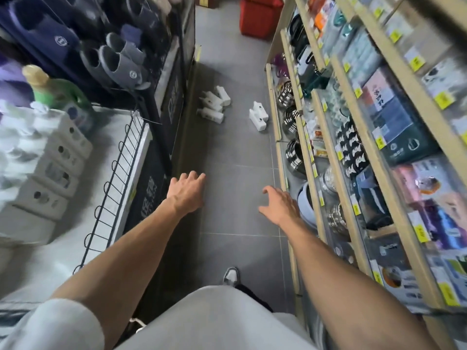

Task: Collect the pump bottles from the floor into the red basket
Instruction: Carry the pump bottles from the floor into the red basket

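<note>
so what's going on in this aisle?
A person stands in a shop aisle, left hand and right hand stretched forward, both empty. White pump bottles lie on the floor ahead: a left cluster by the slipper rack, a right cluster nearer the shelves. The red basket sits farther down the aisle.

The person wears a white sleeve, pale grey clothing and a white-and-grey sneaker.
</note>
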A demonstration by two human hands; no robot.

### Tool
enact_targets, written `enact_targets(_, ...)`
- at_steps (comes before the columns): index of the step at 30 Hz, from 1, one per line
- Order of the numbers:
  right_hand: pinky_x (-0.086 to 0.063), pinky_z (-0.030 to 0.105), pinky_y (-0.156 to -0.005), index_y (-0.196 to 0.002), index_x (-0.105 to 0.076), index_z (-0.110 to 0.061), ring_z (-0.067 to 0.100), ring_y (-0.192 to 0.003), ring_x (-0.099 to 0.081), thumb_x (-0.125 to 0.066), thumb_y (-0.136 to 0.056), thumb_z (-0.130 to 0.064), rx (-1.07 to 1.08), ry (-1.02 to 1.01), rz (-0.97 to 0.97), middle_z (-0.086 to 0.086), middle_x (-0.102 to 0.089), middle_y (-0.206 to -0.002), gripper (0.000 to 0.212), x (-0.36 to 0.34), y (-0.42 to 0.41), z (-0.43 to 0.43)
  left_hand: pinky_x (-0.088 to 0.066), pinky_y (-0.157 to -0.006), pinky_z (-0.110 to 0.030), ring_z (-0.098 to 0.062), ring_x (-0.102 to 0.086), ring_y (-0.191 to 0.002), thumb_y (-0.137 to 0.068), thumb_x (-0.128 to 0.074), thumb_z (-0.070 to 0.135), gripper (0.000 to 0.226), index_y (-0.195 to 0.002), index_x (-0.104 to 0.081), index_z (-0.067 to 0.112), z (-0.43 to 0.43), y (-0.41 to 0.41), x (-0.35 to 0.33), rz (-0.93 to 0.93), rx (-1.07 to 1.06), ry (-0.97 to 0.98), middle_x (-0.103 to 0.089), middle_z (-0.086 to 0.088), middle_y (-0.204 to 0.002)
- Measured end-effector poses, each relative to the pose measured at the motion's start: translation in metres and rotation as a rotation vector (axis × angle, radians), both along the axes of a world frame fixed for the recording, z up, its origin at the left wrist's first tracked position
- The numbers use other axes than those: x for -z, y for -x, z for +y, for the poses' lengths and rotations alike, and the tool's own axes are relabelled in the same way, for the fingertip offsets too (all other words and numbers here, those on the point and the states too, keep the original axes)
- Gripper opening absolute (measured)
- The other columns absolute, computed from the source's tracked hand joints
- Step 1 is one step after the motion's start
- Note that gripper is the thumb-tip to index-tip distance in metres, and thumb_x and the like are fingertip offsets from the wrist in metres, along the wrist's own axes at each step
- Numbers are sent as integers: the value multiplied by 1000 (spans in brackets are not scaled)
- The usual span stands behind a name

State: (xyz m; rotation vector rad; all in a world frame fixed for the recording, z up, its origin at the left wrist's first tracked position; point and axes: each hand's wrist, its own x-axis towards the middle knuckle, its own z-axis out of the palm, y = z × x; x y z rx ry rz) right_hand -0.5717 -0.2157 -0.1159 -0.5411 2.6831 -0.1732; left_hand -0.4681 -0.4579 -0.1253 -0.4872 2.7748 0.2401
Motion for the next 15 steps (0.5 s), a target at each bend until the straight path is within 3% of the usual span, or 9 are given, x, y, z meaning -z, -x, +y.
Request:
enact_targets(7,-43,38,-100,-134,-49,-27,27,-124,-52,-67,-88,-32,-20,19,-10,2,-57,-136,50,11,77,-39,-42,-101,-46,-29,-48,-124,-86,-70,36,68,-145,-38,26,-31,58,15,-26,-47,-14,-47,-4,-134)
enact_targets(15,-40,36,-100,-134,-49,-28,27,-128,-50,-67,-87,-31,-36,52,-44,2,-54,-138,50,18,185,-79,-41,-100,-45,-27,-46,-126,-82,-75,38,77,-147,-35,31,-72,145,13,-57,-106,-4,-45,-2,-138)
